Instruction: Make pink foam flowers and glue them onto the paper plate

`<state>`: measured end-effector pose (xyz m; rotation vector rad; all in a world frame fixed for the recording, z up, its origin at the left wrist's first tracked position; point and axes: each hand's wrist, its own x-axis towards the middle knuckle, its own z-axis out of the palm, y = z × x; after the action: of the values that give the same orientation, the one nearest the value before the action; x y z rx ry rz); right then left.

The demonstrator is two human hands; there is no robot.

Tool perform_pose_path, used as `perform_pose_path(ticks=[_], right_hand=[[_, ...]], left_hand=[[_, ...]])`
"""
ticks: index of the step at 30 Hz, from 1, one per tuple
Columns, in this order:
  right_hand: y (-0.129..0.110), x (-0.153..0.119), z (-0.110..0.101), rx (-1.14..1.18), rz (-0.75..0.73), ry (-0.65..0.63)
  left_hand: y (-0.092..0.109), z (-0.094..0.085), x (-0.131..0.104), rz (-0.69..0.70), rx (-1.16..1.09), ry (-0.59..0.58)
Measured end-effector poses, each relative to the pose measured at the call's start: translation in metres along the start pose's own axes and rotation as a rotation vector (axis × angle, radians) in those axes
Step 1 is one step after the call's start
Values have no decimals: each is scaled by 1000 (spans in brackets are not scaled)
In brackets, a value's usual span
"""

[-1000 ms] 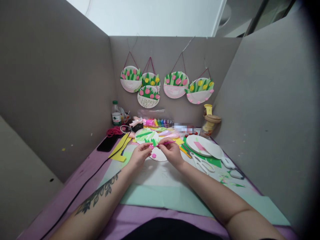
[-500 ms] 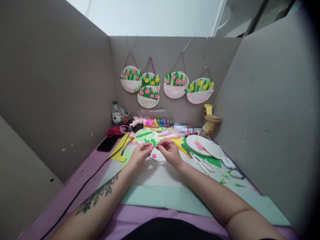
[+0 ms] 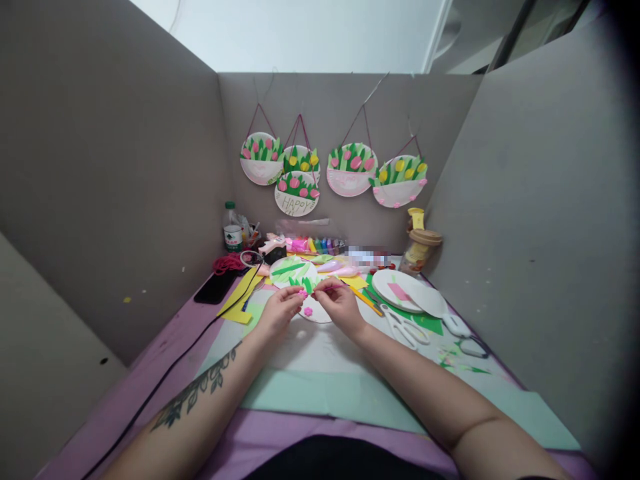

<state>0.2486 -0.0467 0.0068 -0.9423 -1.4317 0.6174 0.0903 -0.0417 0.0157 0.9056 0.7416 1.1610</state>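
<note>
Pinched between the fingertips of my left hand (image 3: 285, 305) is a small pink flower (image 3: 303, 293). My right hand (image 3: 340, 305) is closed close beside it, its fingertips at the flower's right side. A thin magenta stick-like thing (image 3: 342, 286) shows at these fingers; its kind is too small to make out. Below both hands lies a white paper plate piece (image 3: 320, 317) with another pink flower (image 3: 308, 311) on it. Green paper leaves (image 3: 309, 285) rise behind the fingers. Farther back sits a round plate with green strips (image 3: 293, 271).
White scissors (image 3: 404, 328), a yellow pencil (image 3: 369, 302) and stacked paper plates (image 3: 395, 293) lie to the right. At left are a phone (image 3: 215, 287), yellow paper (image 3: 235, 311) and a black cable (image 3: 185, 357). Decorated plates (image 3: 353, 170) hang on the back panel; a bottle (image 3: 232, 228) stands below.
</note>
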Motion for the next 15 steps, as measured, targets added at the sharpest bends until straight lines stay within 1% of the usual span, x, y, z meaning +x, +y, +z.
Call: perform_pose_path(ticks=[2,5,9,12,15], right_hand=[[-4,0,0,31,12,2],[-11,1,-1,135,30,33],[-16,4,-3,196,43,62],[-14,5,-4,196,60,57],[-11,5,-4,198,81,50]], left_hand=[[0,-1,0,-6,27,16],[0,-3,0,-20,47,30],[-2,-4,3,-72,-77,28],[-4,-5,8,-123,-158,70],[-4,-7,13,-171,-211,143]])
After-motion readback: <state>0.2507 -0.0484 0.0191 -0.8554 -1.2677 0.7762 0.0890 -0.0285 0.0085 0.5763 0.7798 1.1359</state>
